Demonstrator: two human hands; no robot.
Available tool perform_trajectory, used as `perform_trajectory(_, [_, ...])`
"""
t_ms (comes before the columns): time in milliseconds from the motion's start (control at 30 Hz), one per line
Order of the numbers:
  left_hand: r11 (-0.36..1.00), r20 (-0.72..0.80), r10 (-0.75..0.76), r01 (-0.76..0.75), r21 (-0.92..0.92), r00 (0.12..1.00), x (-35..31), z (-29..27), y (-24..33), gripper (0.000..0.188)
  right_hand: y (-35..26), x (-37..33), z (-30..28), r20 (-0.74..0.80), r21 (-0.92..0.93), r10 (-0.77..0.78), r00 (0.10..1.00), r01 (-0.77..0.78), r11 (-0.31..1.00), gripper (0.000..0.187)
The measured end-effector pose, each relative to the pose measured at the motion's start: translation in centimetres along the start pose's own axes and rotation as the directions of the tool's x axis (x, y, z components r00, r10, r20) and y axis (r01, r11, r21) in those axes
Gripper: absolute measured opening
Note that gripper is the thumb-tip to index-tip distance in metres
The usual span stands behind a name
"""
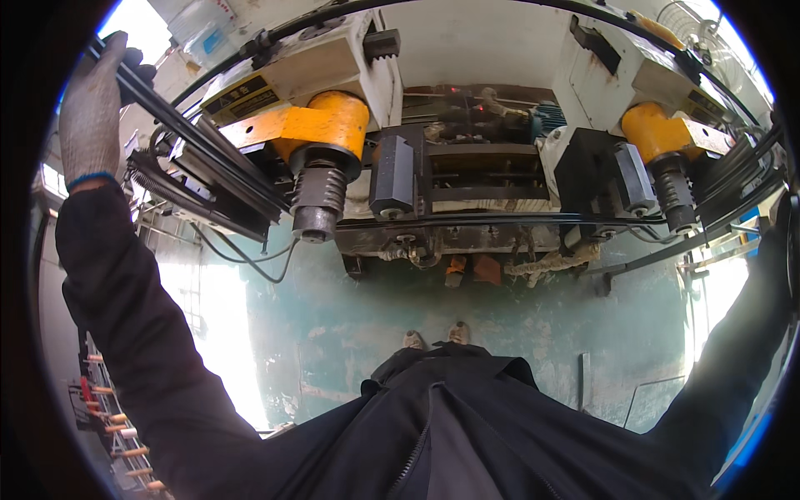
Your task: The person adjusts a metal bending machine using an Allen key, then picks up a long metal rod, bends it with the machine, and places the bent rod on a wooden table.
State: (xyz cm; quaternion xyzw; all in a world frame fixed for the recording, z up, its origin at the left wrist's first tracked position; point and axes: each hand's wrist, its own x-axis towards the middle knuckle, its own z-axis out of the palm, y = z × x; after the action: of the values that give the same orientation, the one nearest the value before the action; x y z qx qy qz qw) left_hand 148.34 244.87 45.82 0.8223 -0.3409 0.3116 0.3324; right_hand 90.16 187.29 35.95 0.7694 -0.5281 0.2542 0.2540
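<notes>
My left hand (93, 121), in a pale knitted work glove with a blue cuff edge, is raised at the far left. Its fingers are closed round the upper end of several long black rods (171, 108). Those rods slope down toward the left side of a machine with two orange heads. Below the left orange head (329, 121) hangs a ribbed steel spindle (318, 200). My right sleeve (737, 333) reaches up to the right rim; the hand there is too dark and cut off to make out. Close to that side are more black bars (742, 175).
A matching orange head (654, 129) and spindle (673, 192) stand at the right. Dark grey blocks (392, 177) flank the frame, with a blue-green motor (546, 121) behind. Orange pieces (487, 269) lie beneath on the worn green floor (333, 333). A rack with wooden pegs (129, 452) is lower left.
</notes>
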Motion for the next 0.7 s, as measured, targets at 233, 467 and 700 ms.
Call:
perform_trajectory(233, [0.986,-0.122,-0.066,0.084,0.146,0.990,0.1,-0.4,-0.6,0.049,-0.6,-1.0,0.7,0.004,0.033,-0.006,1.000,0.006,0.999,0.046])
perform_trajectory(467, [0.988,0.003,-0.124,0.124,0.088,0.992,0.6,-0.9,0.5,0.061,-0.4,-2.6,1.4,-0.005,0.078,0.010,1.000,-0.009,0.997,0.048])
perform_trajectory(700, [0.957,-0.096,0.250,-0.231,0.176,0.964,-2.0,-2.2,3.4,0.030,-0.3,-7.3,3.5,-0.043,0.187,-0.023,0.999,0.030,0.982,0.051])
